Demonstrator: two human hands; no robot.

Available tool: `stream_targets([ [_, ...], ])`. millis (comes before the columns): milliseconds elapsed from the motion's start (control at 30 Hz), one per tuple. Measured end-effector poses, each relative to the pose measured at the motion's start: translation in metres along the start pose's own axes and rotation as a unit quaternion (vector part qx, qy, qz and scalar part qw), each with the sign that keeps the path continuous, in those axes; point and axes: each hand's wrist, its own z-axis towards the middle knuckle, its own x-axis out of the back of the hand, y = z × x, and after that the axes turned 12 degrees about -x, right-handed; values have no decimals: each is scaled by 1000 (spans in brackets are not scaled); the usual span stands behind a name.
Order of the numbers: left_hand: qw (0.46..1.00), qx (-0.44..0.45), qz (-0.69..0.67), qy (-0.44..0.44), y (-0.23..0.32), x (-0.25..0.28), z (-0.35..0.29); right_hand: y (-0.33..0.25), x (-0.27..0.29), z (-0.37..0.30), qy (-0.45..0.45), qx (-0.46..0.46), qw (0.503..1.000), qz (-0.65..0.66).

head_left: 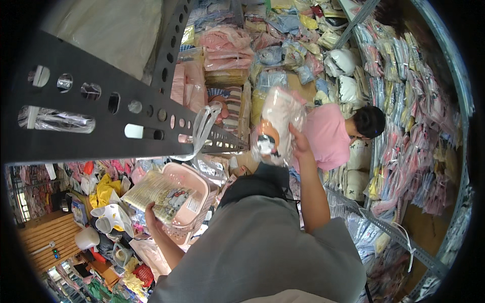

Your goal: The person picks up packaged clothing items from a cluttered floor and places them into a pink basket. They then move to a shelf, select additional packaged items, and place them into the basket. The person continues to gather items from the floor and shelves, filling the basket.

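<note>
Bagged yellowish garment (159, 194) with a cartoon print, tilted over the pink plastic basket (188, 175); cannot tell whether touching its rim. Gripped along the near edge by the left hand (151, 216), with fingers partly hidden. Looks light and soft, probably slippery in its film, likely to sag from one edge; better taken with a palm under the middle and a thumb on top. Farther right, clear-bagged white garment (275, 113), also cartoon-printed, clasped at its right edge by the right hand (300, 144). Seems equally light and pliable; best pinched through film and cloth together. Beyond, co-worker in a pink shirt (326, 136), then stacked garment packs (424, 101).
</note>
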Motion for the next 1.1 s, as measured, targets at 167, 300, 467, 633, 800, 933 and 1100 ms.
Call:
stream_targets([
  [167,999,-27,46,4,-15,8,8,-29,-41,51,-58,72,995,35],
  [300,998,-35,61,2,-21,9,8,-66,-60,102,-105,30,993,51],
  [467,991,-91,73,63,-17,-10,-35,-110,-74,178,-160,-29,986,39],
  [633,978,-124,90,141,-15,-62,-91,-148,-80,246,-164,-88,982,6],
  [800,954,-216,141,154,-27,-92,-130,-172,-80,271,-114,-91,986,-80],
  [933,952,-254,121,123,-60,-75,-161,-169,-65,283,-109,-77,986,-104],
  [1100,963,-226,78,128,-81,-84,-181,-186,-110,271,-77,-32,986,-147],
])
